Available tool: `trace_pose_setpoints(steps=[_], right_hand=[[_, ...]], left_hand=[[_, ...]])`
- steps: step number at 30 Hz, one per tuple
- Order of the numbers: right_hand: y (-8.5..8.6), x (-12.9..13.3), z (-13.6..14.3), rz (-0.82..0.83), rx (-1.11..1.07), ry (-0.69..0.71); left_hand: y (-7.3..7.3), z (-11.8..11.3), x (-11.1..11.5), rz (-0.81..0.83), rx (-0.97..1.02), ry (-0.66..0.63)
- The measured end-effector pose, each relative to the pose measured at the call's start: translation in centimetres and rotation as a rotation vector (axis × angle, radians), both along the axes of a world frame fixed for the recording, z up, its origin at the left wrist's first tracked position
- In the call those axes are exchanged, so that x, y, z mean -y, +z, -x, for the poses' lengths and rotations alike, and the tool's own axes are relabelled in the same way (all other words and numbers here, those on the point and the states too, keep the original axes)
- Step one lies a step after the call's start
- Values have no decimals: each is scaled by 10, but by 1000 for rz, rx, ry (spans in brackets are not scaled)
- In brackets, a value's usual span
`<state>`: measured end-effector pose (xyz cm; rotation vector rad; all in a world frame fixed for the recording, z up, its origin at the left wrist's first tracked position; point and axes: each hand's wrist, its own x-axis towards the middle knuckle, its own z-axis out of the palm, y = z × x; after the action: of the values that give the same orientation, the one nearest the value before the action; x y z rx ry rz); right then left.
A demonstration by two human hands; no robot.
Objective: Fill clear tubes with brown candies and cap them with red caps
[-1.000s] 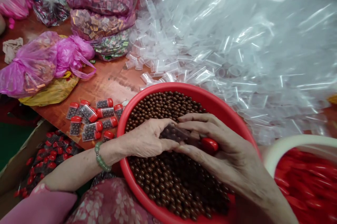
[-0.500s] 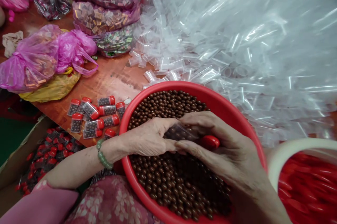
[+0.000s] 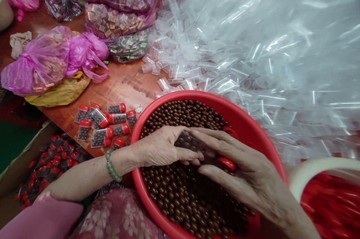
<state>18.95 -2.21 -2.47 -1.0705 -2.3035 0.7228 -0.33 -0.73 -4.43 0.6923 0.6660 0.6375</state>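
My left hand (image 3: 165,147), with a green bead bracelet (image 3: 113,166) on its wrist, is closed around a clear plastic tube (image 3: 189,142) with dark brown balls inside. My right hand (image 3: 236,162) reaches over the tube's other end, its thumb apart from the long fingers. A red cap (image 3: 227,164) shows in the hollow of that hand; the fingers around it are partly hidden. Both hands are above a red basin (image 3: 206,96) of small round brown balls (image 3: 174,190).
Capped tubes (image 3: 102,133) lie left of the basin, and more fill a carton (image 3: 11,179) below. Clear empty tubes (image 3: 225,44) are heaped behind. A pale tub (image 3: 309,164) of red caps stands at right. Pink bags (image 3: 47,59) of small wrapped pieces sit on the table.
My right thumb has come away from my left fingertips, and the right hand has opened wider. The red cap shows slightly lower. The whole view has shifted a little.
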Motion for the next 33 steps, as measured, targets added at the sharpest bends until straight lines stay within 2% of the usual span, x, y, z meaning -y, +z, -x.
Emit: trace_pose_setpoints(steps=[7, 13, 17, 21, 24, 27, 30, 33], right_hand=[[4, 3, -1, 6, -9, -37], [17, 2, -2, 39, -206, -175], [14, 6, 8, -14, -139, -90], [10, 10, 9, -32, -99, -85], [12, 11, 3, 70, -156, -174], [12, 9, -2, 344, -338, -327], [9, 3, -4, 572, -597, -397], [9, -4, 1, 594, -771, -437]], left_hand=[[1, -1, 0, -127, -64, -38], [4, 0, 2, -154, -63, -9], [3, 2, 7, -257, -112, 21], [3, 5, 7, -229, -111, 55], [3, 6, 4, -156, -15, 30], [2, 8, 1, -55, 141, 12], [1, 9, 1, 29, 217, 6], [1, 9, 3, 67, 225, 19]])
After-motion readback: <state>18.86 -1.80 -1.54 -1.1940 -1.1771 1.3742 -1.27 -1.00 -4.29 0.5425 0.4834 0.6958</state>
